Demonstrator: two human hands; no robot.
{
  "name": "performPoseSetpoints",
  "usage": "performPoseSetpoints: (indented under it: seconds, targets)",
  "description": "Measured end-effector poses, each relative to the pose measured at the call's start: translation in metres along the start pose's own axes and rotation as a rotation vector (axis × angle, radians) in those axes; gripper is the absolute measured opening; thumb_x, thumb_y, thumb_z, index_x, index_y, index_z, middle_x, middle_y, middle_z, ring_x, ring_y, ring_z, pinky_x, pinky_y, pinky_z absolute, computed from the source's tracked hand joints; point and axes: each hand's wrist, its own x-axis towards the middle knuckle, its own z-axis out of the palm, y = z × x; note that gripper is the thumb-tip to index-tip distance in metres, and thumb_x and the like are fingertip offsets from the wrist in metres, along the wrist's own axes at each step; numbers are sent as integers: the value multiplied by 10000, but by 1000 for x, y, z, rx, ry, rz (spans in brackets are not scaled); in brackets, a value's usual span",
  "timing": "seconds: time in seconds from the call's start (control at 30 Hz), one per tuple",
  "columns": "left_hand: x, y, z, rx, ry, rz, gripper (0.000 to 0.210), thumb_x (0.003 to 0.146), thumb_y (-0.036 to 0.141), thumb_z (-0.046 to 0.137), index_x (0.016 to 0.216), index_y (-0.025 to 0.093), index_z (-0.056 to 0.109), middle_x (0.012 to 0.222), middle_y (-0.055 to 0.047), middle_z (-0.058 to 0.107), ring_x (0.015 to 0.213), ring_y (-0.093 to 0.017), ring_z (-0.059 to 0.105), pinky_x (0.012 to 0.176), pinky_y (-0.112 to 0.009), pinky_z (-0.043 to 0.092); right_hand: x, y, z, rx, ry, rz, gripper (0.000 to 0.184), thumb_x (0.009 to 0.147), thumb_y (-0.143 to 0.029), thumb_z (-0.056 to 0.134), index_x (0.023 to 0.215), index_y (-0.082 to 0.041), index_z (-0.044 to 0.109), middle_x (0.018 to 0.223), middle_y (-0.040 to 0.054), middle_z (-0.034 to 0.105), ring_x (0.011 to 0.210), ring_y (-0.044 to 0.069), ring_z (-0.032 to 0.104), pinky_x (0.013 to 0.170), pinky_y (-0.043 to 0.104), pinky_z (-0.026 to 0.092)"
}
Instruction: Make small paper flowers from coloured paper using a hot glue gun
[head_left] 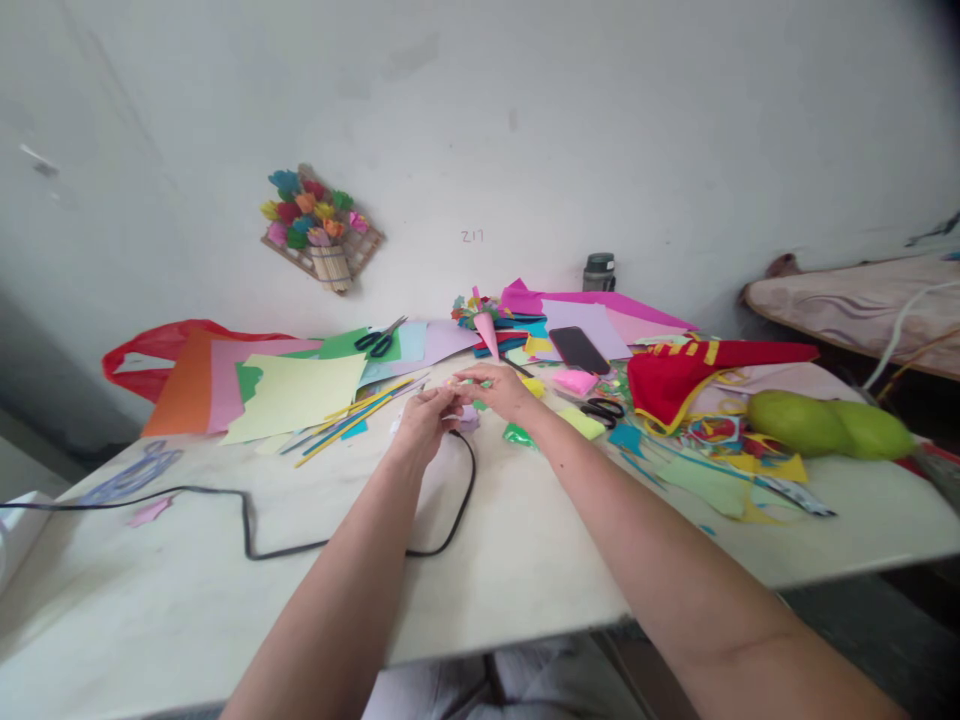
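My left hand and my right hand meet fingertip to fingertip above the middle of the table. The fingers of both are closed in a pinch, and whatever lies between them is too small and hidden to name. Just under the fingers shows a light purple paper piece. A black cord runs up to a spot beside my left hand; what it ends in is hidden. Thin yellow and blue paper strips lie left of my hands. Right of them are a green plastic packet and dark-handled scissors.
Coloured paper sheets with another pair of scissors lie at the back left. Behind my hands stands a paper flower bouquet; a phone is right of it. Red cloth, paper scraps and a green lumpy object fill the right.
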Motion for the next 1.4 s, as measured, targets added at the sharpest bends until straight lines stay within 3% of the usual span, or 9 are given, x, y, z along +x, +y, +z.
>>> performPoseSetpoints:
  seconds: [0.2,0.33,0.4,0.63,0.8,1.0,1.1,1.2,1.4]
  targets:
    - [-2,1,6,-159,-45,-95,134,690,261,606,738,136,605,589,-2,580,535,-88,536,458,-187,427,-3,-4,9,165,-55,57,247,744,-336,557,880,-165,672,917,37,663,873,149,591,787,270,438]
    - [-3,7,7,-266,-188,-200,218,782,297,487,846,137,621,838,-74,652,749,-151,602,607,-266,489,-1,0,5,-29,77,51,218,762,-337,529,806,-178,670,815,24,668,785,137,594,734,251,441]
    - [-3,10,5,-212,-182,-177,273,793,320,464,874,115,626,924,-108,651,778,-165,605,622,-271,489,0,1,0,-103,161,86,244,740,-389,546,726,-171,655,723,18,657,705,134,587,669,236,445]
    - [-1,16,-11,210,143,115,383,717,440,526,873,104,627,763,-99,661,559,-110,530,511,-216,422,3,5,-13,2,228,293,431,776,-522,425,575,-153,523,476,-11,522,386,71,460,405,186,386]
    - [7,16,-26,725,438,265,377,719,479,475,712,137,633,663,-72,640,575,-143,530,517,-229,381,4,9,-14,55,190,320,230,778,-322,497,748,-139,631,545,-15,561,382,54,436,410,186,404]
    - [4,15,-26,1223,544,260,348,744,464,433,734,203,662,754,-58,645,751,-201,561,646,-278,374,5,6,-13,207,206,417,186,634,-128,643,820,-111,652,548,-19,584,457,72,521,516,214,482]
    - [2,12,-23,1304,579,325,316,733,456,461,778,223,670,856,-68,626,848,-214,544,702,-294,376,4,5,-11,202,191,450,79,670,-185,625,663,-109,608,503,-8,558,421,71,504,417,186,442]
    - [2,12,-23,1321,586,376,291,741,433,464,774,228,668,843,-67,625,955,-224,505,729,-292,381,3,5,-9,164,175,462,204,696,-281,600,579,-121,556,466,-8,525,363,63,449,336,178,375]
    - [3,19,-30,1283,729,286,274,722,411,487,786,218,671,849,-74,633,958,-236,501,778,-323,388,4,7,-9,105,228,453,98,603,-142,648,630,-135,554,511,-26,547,425,70,500,385,168,405]
